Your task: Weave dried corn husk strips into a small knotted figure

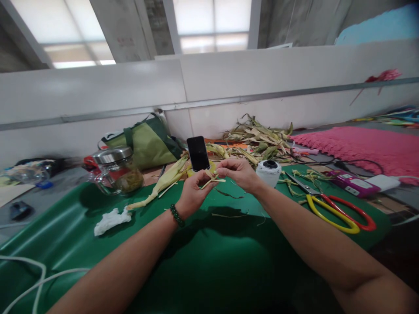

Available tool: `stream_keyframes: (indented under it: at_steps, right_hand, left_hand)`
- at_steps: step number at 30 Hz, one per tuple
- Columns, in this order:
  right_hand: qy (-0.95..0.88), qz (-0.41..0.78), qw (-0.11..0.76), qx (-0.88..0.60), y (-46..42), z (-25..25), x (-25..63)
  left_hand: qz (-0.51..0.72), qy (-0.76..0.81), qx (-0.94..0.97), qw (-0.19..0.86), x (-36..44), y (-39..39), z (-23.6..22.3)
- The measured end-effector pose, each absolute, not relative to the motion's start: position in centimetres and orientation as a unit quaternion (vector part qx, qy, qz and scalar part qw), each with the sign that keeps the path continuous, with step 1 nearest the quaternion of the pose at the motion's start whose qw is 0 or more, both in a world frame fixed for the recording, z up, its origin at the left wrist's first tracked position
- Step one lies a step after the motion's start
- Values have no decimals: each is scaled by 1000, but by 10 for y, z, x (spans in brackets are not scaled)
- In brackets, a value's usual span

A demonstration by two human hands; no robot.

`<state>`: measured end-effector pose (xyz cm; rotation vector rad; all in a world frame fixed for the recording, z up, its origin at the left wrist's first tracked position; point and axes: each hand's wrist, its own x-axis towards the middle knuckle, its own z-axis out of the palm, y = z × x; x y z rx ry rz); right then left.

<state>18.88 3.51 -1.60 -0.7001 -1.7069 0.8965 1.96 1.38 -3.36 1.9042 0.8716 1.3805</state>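
Pale corn husk strips (213, 179), crossed over one another, are held up between both hands above the green mat (203, 257). My left hand (194, 194), a dark green bead bracelet at its wrist, is closed on their lower left side. From the right, my right hand (240, 174) pinches the strips at their upper end. Just behind the hands, a black-screened phone (198, 152) stands propped upright. A white spool of thread (268, 173) is beside my right wrist. One loose husk strip (229, 215) lies on the mat below.
Scissors (327, 207) with yellow and red handles lie at right, near knotted husk pieces (309, 175). Husks (258, 135) are heaped at the back. On the left are a glass jar (114, 172), a green bag (147, 141), a corn husk bundle (166, 179) and a crumpled tissue (111, 221).
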Motion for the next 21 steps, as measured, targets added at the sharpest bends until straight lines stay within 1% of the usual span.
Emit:
stream_keyframes:
  at_steps: [4, 8, 14, 18, 21]
  right_hand:
    - [-723, 353, 515, -296, 34, -15, 190]
    - [-739, 355, 502, -276, 35, -17, 190]
    - [-733, 320, 552, -234, 34, -17, 190]
    - [-744, 262, 567, -237, 31, -19, 185]
    - [-758, 213, 559, -259, 30, -21, 183]
  left_hand:
    - [537, 343, 694, 336, 19, 17, -36]
    - [560, 360, 681, 305, 16, 23, -40]
    - [561, 356, 691, 284, 14, 23, -42]
    - [561, 356, 688, 291, 16, 20, -39]
    - [566, 362, 673, 310, 18, 16, -36]
